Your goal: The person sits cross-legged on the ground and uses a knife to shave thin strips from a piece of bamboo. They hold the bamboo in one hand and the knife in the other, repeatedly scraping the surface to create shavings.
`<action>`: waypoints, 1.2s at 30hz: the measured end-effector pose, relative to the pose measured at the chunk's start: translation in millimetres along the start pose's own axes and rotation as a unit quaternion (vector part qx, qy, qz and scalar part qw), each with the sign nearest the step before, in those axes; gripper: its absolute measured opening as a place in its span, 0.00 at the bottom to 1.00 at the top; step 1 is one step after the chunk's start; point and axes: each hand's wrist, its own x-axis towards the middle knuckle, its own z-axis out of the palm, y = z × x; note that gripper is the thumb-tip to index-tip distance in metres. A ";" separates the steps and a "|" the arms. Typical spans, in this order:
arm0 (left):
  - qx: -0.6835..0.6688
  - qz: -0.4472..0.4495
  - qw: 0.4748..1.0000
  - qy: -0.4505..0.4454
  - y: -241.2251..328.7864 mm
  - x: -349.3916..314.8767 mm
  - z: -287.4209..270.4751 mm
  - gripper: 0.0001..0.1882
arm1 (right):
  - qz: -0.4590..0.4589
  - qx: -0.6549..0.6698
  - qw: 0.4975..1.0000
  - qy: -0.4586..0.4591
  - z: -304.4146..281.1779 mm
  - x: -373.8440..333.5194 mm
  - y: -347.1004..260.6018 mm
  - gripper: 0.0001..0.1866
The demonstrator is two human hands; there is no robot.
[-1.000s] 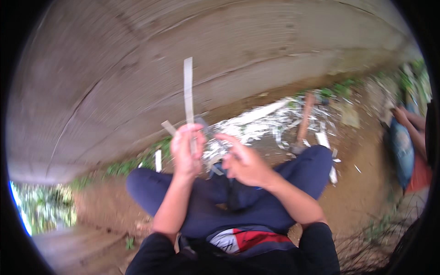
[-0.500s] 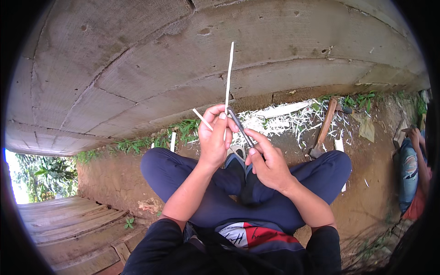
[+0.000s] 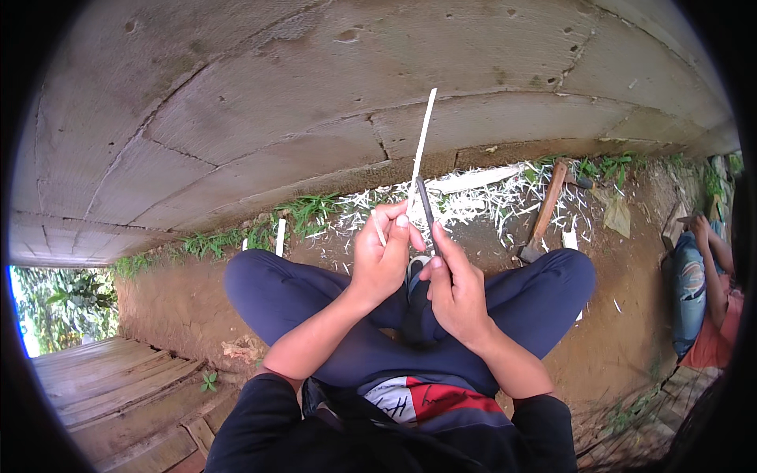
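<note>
My left hand [image 3: 380, 258] pinches a long, thin white strip [image 3: 424, 134], apparently wood or bamboo, that points up and slightly right. A short pale piece [image 3: 378, 229] also pokes out between its fingers; whether it belongs to the same strip I cannot tell. In my right hand [image 3: 459, 298] is a dark narrow-bladed knife [image 3: 426, 206], the forefinger stretched along it. The blade's upper end lies against or just beside the strip, above my left fingertips. Both hands are over my crossed legs.
White shavings [image 3: 473, 209] cover the ground ahead, with a larger pale piece [image 3: 477, 180] among them. A wooden-handled tool with a metal head [image 3: 550, 203] lies right of them. Beyond rises a wall [image 3: 276, 118]. Another person [image 3: 694, 292] sits at far right; wooden boards [image 3: 110, 378] are at left.
The strip has tilted rightward and its short lower piece shows less. The knife has turned more upright, its blade now near the strip above my left fingers. My view has shifted a little.
</note>
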 end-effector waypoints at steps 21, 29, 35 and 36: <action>0.107 0.030 0.993 0.033 2.6 10.0 -7.4 0.18 | -0.064 -0.038 0.997 -0.004 2.7 -3.2 6.5 0.24; 0.072 0.026 0.996 0.038 5.4 8.5 6.7 0.19 | -0.104 -0.065 0.992 0.013 2.5 -4.0 15.7 0.27; 0.065 0.004 0.998 -0.002 -5.0 -9.2 20.2 0.19 | -0.089 -0.084 0.990 0.070 -11.0 13.1 17.2 0.30; 0.060 -0.013 0.998 -0.003 -3.1 -9.1 20.5 0.19 | -0.081 -0.086 0.991 0.069 -11.6 12.9 17.2 0.30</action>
